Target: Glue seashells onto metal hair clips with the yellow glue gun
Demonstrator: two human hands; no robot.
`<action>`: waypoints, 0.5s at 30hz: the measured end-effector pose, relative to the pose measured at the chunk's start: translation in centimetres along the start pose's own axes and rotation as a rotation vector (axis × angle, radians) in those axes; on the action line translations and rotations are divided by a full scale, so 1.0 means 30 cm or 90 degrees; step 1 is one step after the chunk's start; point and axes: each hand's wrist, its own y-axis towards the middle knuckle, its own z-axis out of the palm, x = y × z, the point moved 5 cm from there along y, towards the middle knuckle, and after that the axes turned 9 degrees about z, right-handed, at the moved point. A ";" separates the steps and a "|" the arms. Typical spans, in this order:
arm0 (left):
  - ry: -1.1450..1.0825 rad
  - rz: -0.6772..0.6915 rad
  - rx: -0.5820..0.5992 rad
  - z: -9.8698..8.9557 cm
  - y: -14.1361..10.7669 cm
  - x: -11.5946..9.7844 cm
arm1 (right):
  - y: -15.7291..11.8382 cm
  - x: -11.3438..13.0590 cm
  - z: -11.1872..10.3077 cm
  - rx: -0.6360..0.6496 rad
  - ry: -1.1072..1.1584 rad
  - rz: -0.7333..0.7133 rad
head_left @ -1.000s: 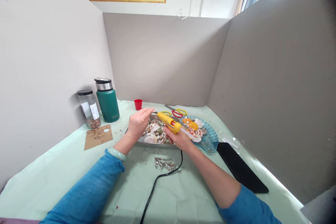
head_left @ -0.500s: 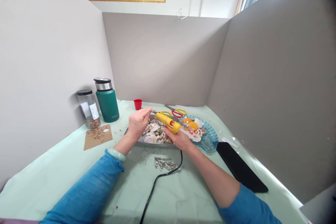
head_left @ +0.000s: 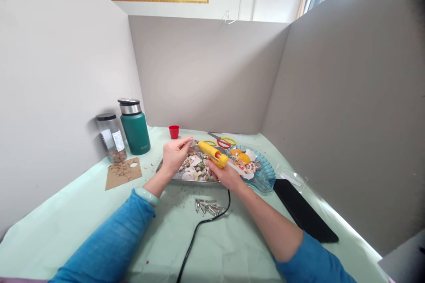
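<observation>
My right hand is wrapped round a yellow glue gun, its nozzle pointing up and left and a clear glue stick out of its back end. Close to the nozzle, my left hand pinches something small and pale, too small to make out. Both hands are above a metal tray that holds many shells. A black cord runs from below the tray to the front edge. Several silver metal clips lie in front of the tray.
A blue glass dish with shells stands at the right, beside a black flat object. Scissors and a red cup are behind. A green bottle, a jar and a brown board stand or lie left.
My left fingers have turned slightly at the nozzle, and the small pale thing in them shows more. The glue gun has hardly moved.
</observation>
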 end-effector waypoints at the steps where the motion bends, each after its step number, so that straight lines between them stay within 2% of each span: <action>1: -0.034 -0.046 0.017 0.009 -0.001 0.008 | 0.001 -0.001 -0.002 -0.012 0.006 0.000; 5: -0.183 -0.244 0.141 0.066 -0.027 0.019 | 0.013 -0.006 -0.029 -0.106 0.061 -0.023; 7: -0.241 -0.306 0.185 0.088 -0.047 0.005 | 0.022 -0.008 -0.043 -0.141 0.105 -0.039; 10: -0.299 -0.334 0.215 0.109 -0.068 -0.021 | 0.036 -0.013 -0.055 -0.155 0.148 -0.048; 15: -0.332 -0.343 0.245 0.129 -0.086 -0.025 | 0.041 -0.019 -0.046 -0.116 0.148 -0.054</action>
